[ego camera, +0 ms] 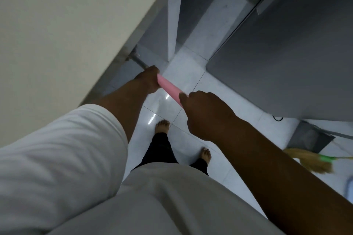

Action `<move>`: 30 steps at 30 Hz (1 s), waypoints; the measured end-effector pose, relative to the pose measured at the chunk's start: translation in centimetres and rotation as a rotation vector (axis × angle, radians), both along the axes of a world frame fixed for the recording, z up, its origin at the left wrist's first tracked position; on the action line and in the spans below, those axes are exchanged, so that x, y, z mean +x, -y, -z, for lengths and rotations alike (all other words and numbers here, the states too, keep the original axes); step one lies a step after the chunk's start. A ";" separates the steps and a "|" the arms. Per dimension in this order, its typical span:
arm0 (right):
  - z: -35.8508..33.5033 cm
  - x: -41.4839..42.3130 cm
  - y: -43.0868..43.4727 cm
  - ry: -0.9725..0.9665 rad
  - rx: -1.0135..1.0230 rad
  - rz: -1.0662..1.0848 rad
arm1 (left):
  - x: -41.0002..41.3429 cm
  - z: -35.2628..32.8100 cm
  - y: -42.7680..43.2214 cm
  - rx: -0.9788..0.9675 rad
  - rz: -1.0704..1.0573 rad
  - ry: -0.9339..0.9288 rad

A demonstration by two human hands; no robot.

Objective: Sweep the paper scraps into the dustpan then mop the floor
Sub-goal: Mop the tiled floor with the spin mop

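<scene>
Tiles of glossy white floor (191, 86) spread below the person, bounded by a pale panel (57, 25) on the left and a dark grey cabinet (286, 53) on the right. The mop (164, 86), a grey metal shaft (140, 64) with a pink plastic grip (172, 91), pointed its long axis away from the body, toward the floor's edge under the panel, where its head was hidden. The left hand (148, 80) was curled round the grip's far end, nearer the head; the right hand (206, 114) clasped its near end. A straw broom (313, 160) and grey dustpan (311, 139) lay well apart by the floor's right edge.
</scene>
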State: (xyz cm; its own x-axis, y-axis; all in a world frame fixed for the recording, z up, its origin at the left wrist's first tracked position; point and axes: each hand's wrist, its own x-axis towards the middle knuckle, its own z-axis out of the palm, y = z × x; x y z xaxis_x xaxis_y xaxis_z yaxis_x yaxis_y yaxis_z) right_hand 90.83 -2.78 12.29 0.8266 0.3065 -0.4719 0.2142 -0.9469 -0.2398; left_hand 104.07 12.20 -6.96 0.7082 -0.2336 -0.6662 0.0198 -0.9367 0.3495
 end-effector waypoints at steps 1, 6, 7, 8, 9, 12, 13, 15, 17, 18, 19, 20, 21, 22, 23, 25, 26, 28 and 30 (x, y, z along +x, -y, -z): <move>-0.3 -0.6 0.8 0.000 -0.004 -0.002 | -0.7 0.3 0.2 0.019 -0.066 -0.023; -2.7 -5.1 5.8 -0.017 -0.034 -0.049 | -6.8 -1.0 4.5 0.011 -0.082 -0.020; -3.2 -6.2 6.8 -0.027 -0.042 -0.060 | -8.2 -1.3 5.6 0.001 -0.116 -0.016; -3.8 -7.4 7.8 -0.040 -0.052 -0.070 | -9.6 -1.5 6.8 -0.001 -0.131 -0.030; -4.2 -8.6 8.8 -0.051 -0.063 -0.079 | -11.2 -1.8 7.9 -0.011 -0.134 -0.027; -5.3 -12.2 11.7 -0.063 -0.105 -0.097 | -15.5 -2.3 10.6 -0.069 -0.102 -0.007; -5.6 -13.3 12.5 -0.064 -0.113 -0.096 | -16.7 -2.4 11.4 -0.077 -0.098 0.002; -6.2 -15.3 14.0 -0.076 -0.120 -0.093 | -18.8 -2.7 12.9 -0.093 -0.083 0.032; -6.8 -16.8 15.1 -0.086 -0.132 -0.093 | -20.6 -2.9 14.0 -0.108 -0.086 0.037; -7.1 -17.3 15.5 -0.082 -0.140 -0.092 | -21.3 -3.1 14.4 -0.116 -0.088 0.032; -7.3 -17.8 15.8 -0.075 -0.146 -0.090 | -22.0 -3.2 14.6 -0.122 -0.091 0.031; -7.5 -18.1 15.9 -0.069 -0.150 -0.091 | -22.4 -3.3 14.6 -0.125 -0.096 0.029; -7.6 -18.4 15.8 -0.071 -0.151 -0.095 | -22.8 -3.3 14.5 -0.130 -0.101 0.027; -7.7 -18.6 15.6 -0.080 -0.149 -0.100 | -23.0 -3.4 14.3 -0.141 -0.105 0.027; -7.8 -18.6 15.2 -0.084 -0.147 -0.108 | -23.0 -3.4 14.0 -0.156 -0.110 0.031; -7.9 -18.0 14.6 -0.073 -0.150 -0.118 | -22.6 -3.4 13.4 -0.185 -0.117 0.043; -8.0 -17.4 14.5 -0.069 -0.154 -0.113 | -22.2 -3.6 13.2 -0.195 -0.122 0.049; -8.0 -15.9 14.3 -0.048 -0.175 -0.103 | -21.1 -3.7 12.9 -0.196 -0.152 0.070; -8.1 -14.4 14.0 -0.042 -0.191 -0.107 | -19.8 -3.8 12.6 -0.181 -0.187 0.073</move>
State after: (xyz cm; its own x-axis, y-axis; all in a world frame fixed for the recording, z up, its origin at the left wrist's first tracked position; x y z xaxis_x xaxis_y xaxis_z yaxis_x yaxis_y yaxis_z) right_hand 76.47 -16.80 20.35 0.7727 0.2936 -0.5628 0.3098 -0.9483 -0.0692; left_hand 84.25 -0.37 -3.12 0.7948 -0.2047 -0.5713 0.1553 -0.8414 0.5177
